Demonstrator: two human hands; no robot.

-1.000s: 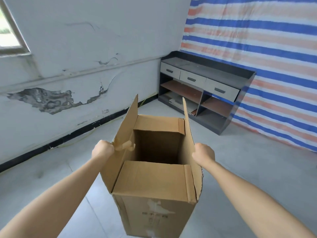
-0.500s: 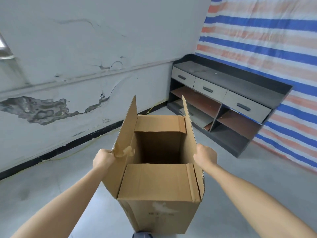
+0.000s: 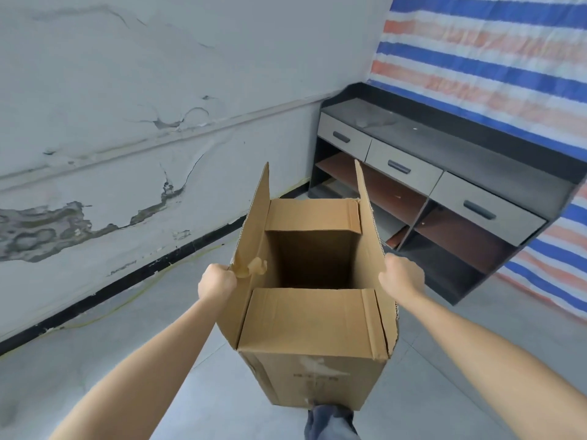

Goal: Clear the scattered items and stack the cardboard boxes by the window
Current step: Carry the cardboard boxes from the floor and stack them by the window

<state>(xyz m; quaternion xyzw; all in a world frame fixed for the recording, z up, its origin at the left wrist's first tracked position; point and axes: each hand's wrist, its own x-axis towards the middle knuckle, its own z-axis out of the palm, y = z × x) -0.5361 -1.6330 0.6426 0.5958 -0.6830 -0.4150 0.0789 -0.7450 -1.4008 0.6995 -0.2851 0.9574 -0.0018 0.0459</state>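
1. Okay, wall point(image 3: 143, 74): grey-white, cracked, paint peeled off in a patch at the left, black baseboard point(image 3: 127, 281) along its foot.
2. Floor point(image 3: 95, 360): grey, smooth, fills the lower part of the view.
3. Tarp point(image 3: 492, 58): blue, orange and white stripes, hangs at the top right behind the cabinet.
4. Cabinet point(image 3: 444, 144): dark top, stands in the corner against the tarp. Three grey drawers point(image 3: 397, 168) in a row with dark handles, open brown shelves under them.
5. Cardboard box point(image 3: 311, 328): centre of view, in front of the person, upright, top open. Both side flaps stand up, near flap is folded in over the opening, dark inside shows beyond it. Box is near the cabinet, apart from it. Cannot tell if its base touches the floor.
6. Left hand point(image 3: 217, 282): fingers curled tight round the edge of the left side flap, right at a torn, crumpled bit of the cardboard.
7. Right hand point(image 3: 401, 276): closed round the edge of the right side flap, gripping it.
8. Trouser leg point(image 3: 330, 423): dark blue, bottom edge of view, in front of the box's lower corner.
9. Cable point(image 3: 133, 296): thin, yellow, lies on the floor along the baseboard.
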